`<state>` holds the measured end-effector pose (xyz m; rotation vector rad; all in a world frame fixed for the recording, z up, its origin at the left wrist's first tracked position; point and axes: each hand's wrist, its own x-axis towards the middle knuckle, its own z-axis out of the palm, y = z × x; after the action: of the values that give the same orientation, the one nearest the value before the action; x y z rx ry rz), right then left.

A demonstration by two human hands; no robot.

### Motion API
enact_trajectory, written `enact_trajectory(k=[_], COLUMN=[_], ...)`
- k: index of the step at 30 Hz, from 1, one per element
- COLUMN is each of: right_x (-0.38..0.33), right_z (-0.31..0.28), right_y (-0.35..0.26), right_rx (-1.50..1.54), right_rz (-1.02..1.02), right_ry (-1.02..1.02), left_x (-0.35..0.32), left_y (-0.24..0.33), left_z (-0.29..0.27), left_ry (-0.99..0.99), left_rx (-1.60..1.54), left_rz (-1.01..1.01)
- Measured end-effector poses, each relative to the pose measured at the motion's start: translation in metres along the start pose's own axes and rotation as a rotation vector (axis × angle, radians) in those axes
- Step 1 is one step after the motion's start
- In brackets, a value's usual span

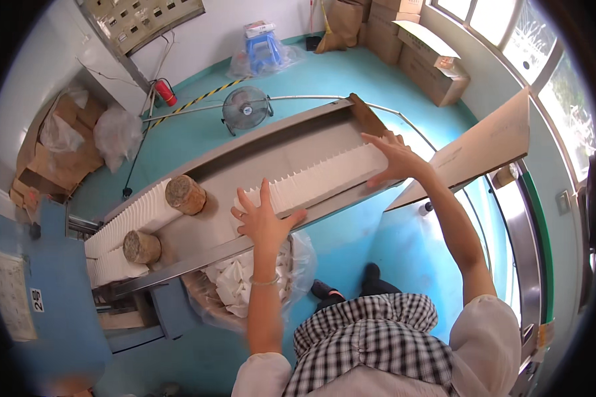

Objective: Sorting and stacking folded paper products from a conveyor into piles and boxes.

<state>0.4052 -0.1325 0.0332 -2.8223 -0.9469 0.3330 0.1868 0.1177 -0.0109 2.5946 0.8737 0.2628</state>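
Observation:
A long row of upright white folded paper pieces [324, 175] stands in a metal trough [291, 149]. At the row's left end is my left hand [266, 225], its fingers and thumb spread across the end pieces. My right hand [397, 161] spans the right end the same way, fingers apart and thumb toward the near side. Both palms face the row; whether they press on it I cannot tell. Further left in the trough, two cylindrical brown blocks [185, 194] [142, 247] stand against two more rows of white pieces [129, 218].
Below the trough sits a plastic-lined bin [202, 291] of white scraps. A blue machine [53, 284] adjoins the trough's left end. A cardboard sheet [477, 149] leans at right, near my right arm. A fan [245, 109] stands on the floor beyond.

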Motion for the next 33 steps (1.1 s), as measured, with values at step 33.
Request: enact_trajectory(k=[33], right_x=[-0.549], right_z=[-0.089], right_y=[0.271], right_rx=[-0.275], right_rz=[0.795], right_ry=[1.189], left_x=[-0.255], left_y=[0.522], left_z=[0.018], left_ry=[0.381], left_rx=[-0.438], left_rz=[1.224])
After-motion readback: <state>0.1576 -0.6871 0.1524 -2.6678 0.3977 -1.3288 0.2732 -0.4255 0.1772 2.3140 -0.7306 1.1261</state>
